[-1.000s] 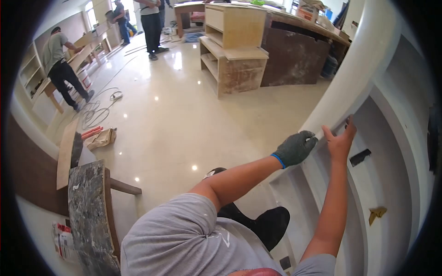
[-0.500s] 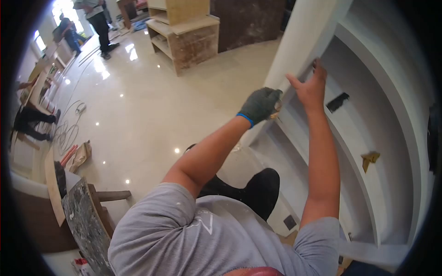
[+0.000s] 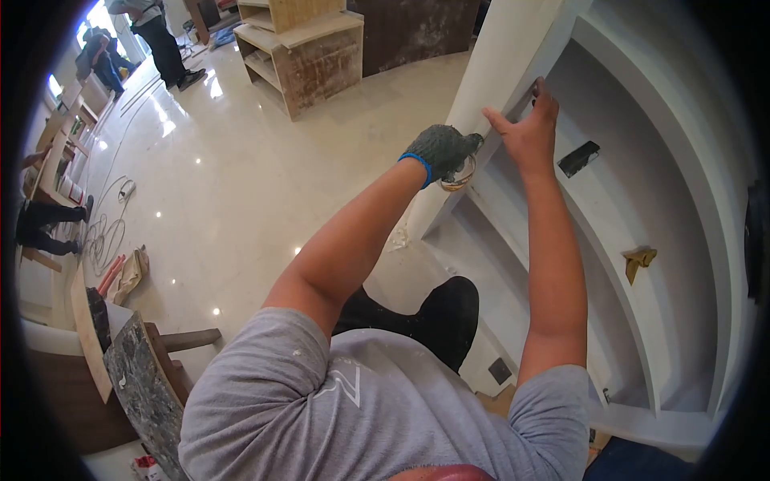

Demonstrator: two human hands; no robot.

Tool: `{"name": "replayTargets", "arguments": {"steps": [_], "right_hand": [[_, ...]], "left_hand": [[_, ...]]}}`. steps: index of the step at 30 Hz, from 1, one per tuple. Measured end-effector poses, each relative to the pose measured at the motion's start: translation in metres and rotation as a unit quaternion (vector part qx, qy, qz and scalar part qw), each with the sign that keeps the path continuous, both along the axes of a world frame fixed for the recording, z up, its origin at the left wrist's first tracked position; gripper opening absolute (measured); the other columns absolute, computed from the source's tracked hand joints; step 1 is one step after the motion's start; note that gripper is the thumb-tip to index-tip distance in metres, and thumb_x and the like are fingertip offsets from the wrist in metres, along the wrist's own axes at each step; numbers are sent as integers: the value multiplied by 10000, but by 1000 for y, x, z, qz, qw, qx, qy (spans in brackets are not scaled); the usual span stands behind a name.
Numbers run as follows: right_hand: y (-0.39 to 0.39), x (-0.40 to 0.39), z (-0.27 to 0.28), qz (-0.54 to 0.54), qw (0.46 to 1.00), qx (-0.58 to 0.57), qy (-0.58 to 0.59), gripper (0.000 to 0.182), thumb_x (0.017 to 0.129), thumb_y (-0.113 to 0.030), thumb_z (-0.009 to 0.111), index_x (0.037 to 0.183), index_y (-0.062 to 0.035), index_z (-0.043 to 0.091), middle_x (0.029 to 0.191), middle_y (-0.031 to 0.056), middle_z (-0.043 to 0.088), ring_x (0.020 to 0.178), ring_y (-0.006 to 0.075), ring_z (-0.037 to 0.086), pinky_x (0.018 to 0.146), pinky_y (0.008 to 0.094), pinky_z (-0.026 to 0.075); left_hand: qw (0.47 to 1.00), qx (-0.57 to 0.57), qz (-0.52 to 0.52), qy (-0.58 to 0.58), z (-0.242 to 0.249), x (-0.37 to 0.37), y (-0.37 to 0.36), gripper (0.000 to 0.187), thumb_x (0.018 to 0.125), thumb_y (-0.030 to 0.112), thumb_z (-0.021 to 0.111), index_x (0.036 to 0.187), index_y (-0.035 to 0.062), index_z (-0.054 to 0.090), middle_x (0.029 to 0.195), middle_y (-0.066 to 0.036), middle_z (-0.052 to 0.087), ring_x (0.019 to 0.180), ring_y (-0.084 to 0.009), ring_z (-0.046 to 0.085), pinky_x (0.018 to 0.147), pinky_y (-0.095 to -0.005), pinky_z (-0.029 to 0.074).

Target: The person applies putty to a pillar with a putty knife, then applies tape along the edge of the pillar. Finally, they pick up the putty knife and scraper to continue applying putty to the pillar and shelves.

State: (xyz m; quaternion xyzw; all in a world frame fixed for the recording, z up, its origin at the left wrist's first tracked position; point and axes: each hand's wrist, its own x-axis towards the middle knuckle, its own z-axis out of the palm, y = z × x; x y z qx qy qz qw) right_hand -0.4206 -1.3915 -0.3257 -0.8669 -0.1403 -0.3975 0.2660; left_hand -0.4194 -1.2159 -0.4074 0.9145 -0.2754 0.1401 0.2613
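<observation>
Looking from the left, a cable point(image 3: 108, 228) lies coiled on the glossy floor point(image 3: 241, 184), then the gloved left hand point(image 3: 443, 151) sits curled tight on a small amber-looking piece point(image 3: 459, 178) against the front edge of the white curved shelf unit point(image 3: 513, 48). Right hand point(image 3: 525, 132) is bare, fingers spread flat and holding nothing, pressed on that same edge with both arms stretched up. My guess is the reach is the risk: lean further and the little piece slips out.

Two hands, one gloved point(image 3: 443, 150) and one bare point(image 3: 525, 132); two wooden cabinets point(image 3: 301, 44); two sandpaper pieces point(image 3: 579, 159).
</observation>
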Motion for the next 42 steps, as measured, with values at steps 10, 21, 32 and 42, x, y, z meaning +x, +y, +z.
{"name": "replayTargets", "arguments": {"steps": [10, 21, 32, 42], "right_hand": [[1, 0, 1, 1, 1000, 3, 4, 1064, 664, -398, 897, 1446, 68, 346, 1325, 252, 475, 1249, 404, 490, 1030, 461, 468], [1, 2, 0, 4, 1000, 12, 15, 1053, 668, -374, 893, 1451, 65, 343, 1338, 253, 469, 1256, 410, 493, 1050, 457, 454], [0, 3, -3, 13, 1000, 13, -4, 1046, 657, -369, 902, 1440, 65, 361, 1358, 263, 468, 1286, 418, 458, 1087, 461, 413], [-6, 14, -20, 19, 1000, -9, -14, 1036, 699, -251, 878, 1510, 17, 292, 1472, 258, 386, 1390, 415, 349, 1162, 470, 321]], "left_hand": [[989, -67, 17, 129, 26, -12, 0, 542, 907, 545, 588, 857, 18, 706, 704, -149, 656, 652, -279, 644, 670, -413, 501], [957, -92, 37, 271, 30, -1, 0, 600, 885, 567, 617, 850, -25, 712, 699, -153, 657, 635, -276, 644, 650, -405, 504], [961, -117, 38, 249, 33, -2, -3, 599, 887, 578, 629, 805, -6, 733, 646, -141, 650, 599, -263, 650, 622, -415, 504], [965, -86, 69, 237, 31, 1, -5, 640, 882, 612, 529, 975, 13, 735, 873, -271, 694, 851, -404, 692, 815, -461, 532]]}}
